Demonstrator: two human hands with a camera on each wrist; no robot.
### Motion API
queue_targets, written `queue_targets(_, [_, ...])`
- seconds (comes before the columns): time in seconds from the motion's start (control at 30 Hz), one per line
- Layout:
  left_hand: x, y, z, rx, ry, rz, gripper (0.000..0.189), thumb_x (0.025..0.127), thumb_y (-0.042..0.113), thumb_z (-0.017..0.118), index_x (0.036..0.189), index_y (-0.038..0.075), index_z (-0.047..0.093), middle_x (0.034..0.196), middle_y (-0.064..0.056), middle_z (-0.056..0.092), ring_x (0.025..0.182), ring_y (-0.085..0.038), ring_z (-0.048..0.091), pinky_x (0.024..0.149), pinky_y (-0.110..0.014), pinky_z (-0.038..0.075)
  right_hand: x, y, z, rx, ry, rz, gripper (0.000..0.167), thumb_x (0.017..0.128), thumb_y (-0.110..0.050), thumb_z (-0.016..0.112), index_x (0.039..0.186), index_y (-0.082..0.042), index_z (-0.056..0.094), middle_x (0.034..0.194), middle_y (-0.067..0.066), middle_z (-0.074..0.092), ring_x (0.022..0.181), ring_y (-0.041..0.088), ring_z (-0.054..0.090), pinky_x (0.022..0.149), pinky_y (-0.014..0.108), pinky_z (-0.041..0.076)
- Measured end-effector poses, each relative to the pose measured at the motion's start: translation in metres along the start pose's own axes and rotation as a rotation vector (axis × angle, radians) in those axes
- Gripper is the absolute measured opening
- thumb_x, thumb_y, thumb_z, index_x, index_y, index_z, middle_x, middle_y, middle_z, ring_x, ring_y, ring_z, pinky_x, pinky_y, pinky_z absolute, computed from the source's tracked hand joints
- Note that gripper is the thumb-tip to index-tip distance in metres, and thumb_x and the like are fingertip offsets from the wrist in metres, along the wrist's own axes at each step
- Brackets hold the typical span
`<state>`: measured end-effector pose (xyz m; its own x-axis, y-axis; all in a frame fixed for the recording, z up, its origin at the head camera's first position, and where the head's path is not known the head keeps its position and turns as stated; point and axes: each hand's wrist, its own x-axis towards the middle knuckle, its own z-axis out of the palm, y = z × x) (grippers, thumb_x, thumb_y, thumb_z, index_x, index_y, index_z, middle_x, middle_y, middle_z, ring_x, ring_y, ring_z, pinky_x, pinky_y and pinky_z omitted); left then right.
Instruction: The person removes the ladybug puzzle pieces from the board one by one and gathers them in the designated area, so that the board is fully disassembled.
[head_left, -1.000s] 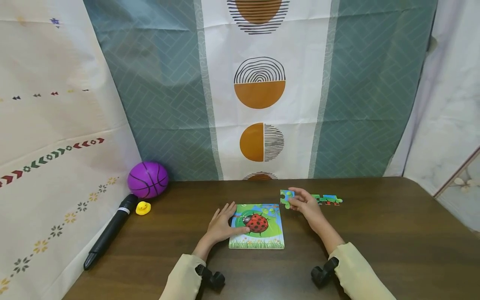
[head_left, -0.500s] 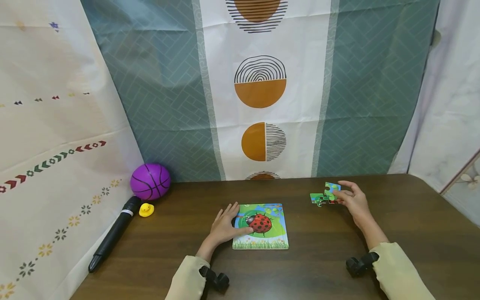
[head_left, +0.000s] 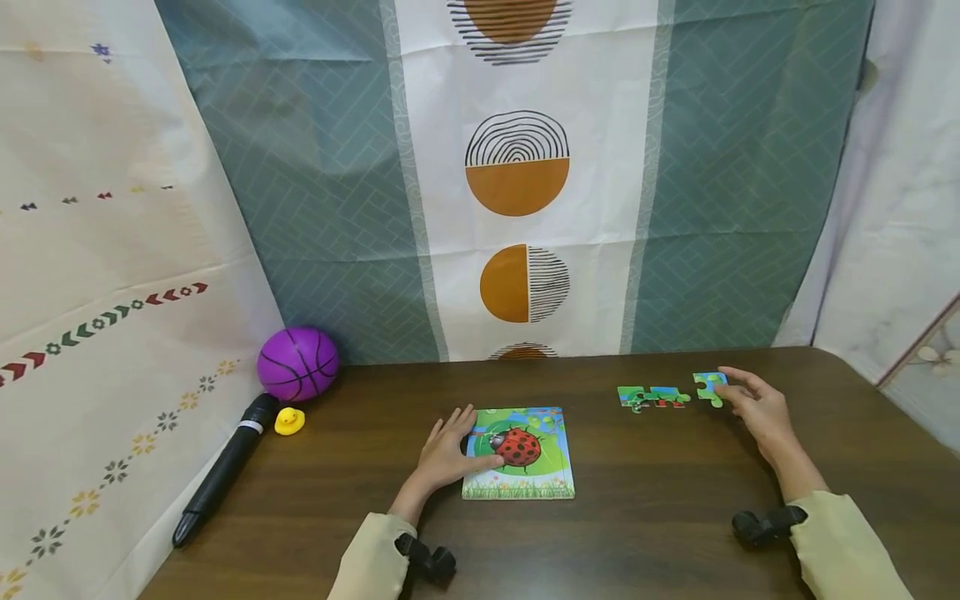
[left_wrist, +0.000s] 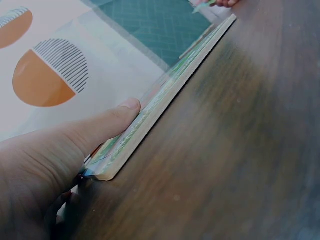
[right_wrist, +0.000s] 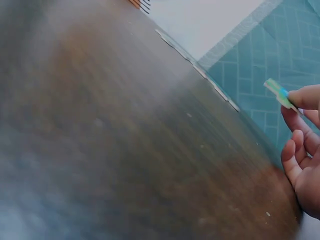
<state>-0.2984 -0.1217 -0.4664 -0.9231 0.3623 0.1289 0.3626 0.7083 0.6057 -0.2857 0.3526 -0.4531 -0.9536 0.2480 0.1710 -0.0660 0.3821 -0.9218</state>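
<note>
In the head view, a square ladybug jigsaw puzzle lies on the brown table. My left hand rests at its left side, fingers fairly straight along the edge and thumb lying over the picture. The left wrist view shows that thumb on top of the pale-edged board. Far right, my right hand pinches a blue-and-green puzzle piece between thumb and fingers. Seen from the right wrist, the piece is held above the tabletop. A short row of puzzle pieces lies just left of it.
At the table's left side are a purple ball, a small yellow rubber duck and a long black object with a silver band. A patterned cloth hangs behind the back edge.
My right hand has carried the puzzle piece rightward, from beside the ladybug puzzle, past the row of pieces, to the right of it. My left hand has stayed on the puzzle.
</note>
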Motion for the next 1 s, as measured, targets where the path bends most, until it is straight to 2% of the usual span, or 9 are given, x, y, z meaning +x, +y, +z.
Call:
queue_targets(0.1, [-0.003,-0.003,-0.001,0.004,0.003,-0.011,0.096,0.078,0.046,0.078,0.151,0.002,0.034,0.16,-0.015,0.03,0.15,-0.037,0.021,0.122,-0.059,0.011,0.002,0.003,0.003,-0.063,-0.008,0.008,0.052,0.096,-0.039,0.06,0.139,-0.011,0.053,0.082,-0.037,0.058,0.079,-0.011,0.047,0.068,0.015,0.044])
queue_targets(0.27, [-0.008,-0.005,-0.003,0.004,0.005,-0.021,0.096,0.078,0.046,0.079,0.15,0.001,0.034,0.16,-0.015,0.03,0.15,-0.037,0.022,0.122,-0.06,0.011,0.004,0.009,0.01,-0.15,-0.017,-0.009,0.057,0.096,-0.035,0.062,0.137,0.002,0.051,0.078,-0.025,0.064,0.078,-0.017,0.046,0.072,0.012,0.039])
queue_targets(0.53, [-0.007,-0.004,-0.001,-0.001,-0.007,-0.013,0.096,0.078,0.047,0.078,0.15,0.0,0.035,0.159,-0.016,0.03,0.15,-0.038,0.022,0.122,-0.06,0.011,0.003,0.012,0.008,-0.233,-0.03,-0.043,0.054,0.097,-0.033,0.06,0.135,0.003,0.053,0.079,-0.032,0.06,0.077,-0.022,0.042,0.071,0.011,0.04])
queue_targets(0.6, [-0.006,-0.004,0.0,0.001,-0.008,-0.013,0.096,0.078,0.047,0.078,0.15,0.001,0.035,0.159,-0.016,0.031,0.15,-0.038,0.022,0.122,-0.06,0.011,0.002,0.012,0.007,-0.268,-0.043,-0.046,0.053,0.097,-0.033,0.06,0.135,0.002,0.053,0.084,-0.024,0.065,0.078,-0.023,0.04,0.071,0.012,0.041])
queue_targets(0.7, [-0.005,-0.003,0.0,0.002,-0.006,-0.008,0.096,0.078,0.047,0.078,0.15,0.001,0.035,0.159,-0.016,0.031,0.15,-0.037,0.022,0.122,-0.06,0.011,0.003,0.012,0.007,-0.315,-0.051,-0.055,0.05,0.098,-0.032,0.059,0.135,0.001,0.054,0.097,0.001,0.073,0.079,-0.022,0.04,0.071,0.015,0.042])
queue_targets(0.8, [-0.004,-0.002,0.0,-0.003,-0.003,-0.003,0.096,0.078,0.047,0.078,0.15,0.001,0.034,0.159,-0.016,0.031,0.15,-0.037,0.021,0.122,-0.06,0.01,0.004,0.01,0.006,-0.341,-0.05,-0.065,0.05,0.098,-0.032,0.058,0.135,0.0,0.054,0.109,0.021,0.07,0.081,-0.017,0.042,0.072,0.018,0.043])
queue_targets(1.0, [0.0,0.0,-0.001,-0.005,-0.001,-0.002,0.096,0.078,0.047,0.078,0.15,0.001,0.035,0.16,-0.015,0.03,0.15,-0.037,0.021,0.122,-0.059,0.011,0.006,0.007,0.004,-0.383,-0.053,-0.089,0.05,0.098,-0.032,0.058,0.135,0.002,0.054,0.112,0.026,0.068,0.083,-0.008,0.047,0.072,0.022,0.044])
